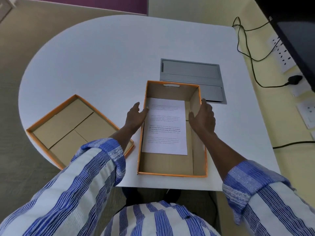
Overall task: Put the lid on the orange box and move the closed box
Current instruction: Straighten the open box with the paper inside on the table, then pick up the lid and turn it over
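The orange box point(172, 165) stands without its lid near the table's front edge, brown cardboard inside. A printed white sheet of paper point(165, 126) lies flat on its bottom. The lid point(71, 126) rests upside down on the table to the left of the box, orange rim up; my left forearm hides its near right corner. My left hand point(136, 114) presses against the box's left wall, thumb over the rim. My right hand point(202, 116) grips the right wall, thumb inside. Both sleeves are blue-and-white striped.
A grey metal cable hatch point(190, 74) is set into the white table point(102, 57) just behind the box. Black cables point(247, 53) and wall sockets point(283, 55) lie to the right, beyond the table edge. A dark monitor point(300, 40) stands at the far right.
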